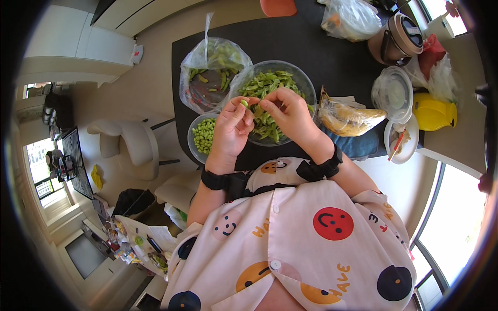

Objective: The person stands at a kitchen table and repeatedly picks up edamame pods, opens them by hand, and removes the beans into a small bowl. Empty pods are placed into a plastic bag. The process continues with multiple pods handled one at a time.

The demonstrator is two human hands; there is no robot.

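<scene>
Between the thumb and index finger of my left hand is a green soybean. My right hand is close beside it, thumb and index fingertips pinched together; whether anything sits between them cannot be told. Both hands are over the near-left side of a large clear plastic bowl full of green pods and hulls. Shelled green beans fill a smaller bowl, partly behind my left hand. A clear plastic bag with edamame pods lies open behind that bowl.
Bananas in plastic wrap lie right of the large bowl, near clear lids and a white dish. A yellow container, an insulated pot and a filled plastic bag stand farther off. A chair is left of the dark table.
</scene>
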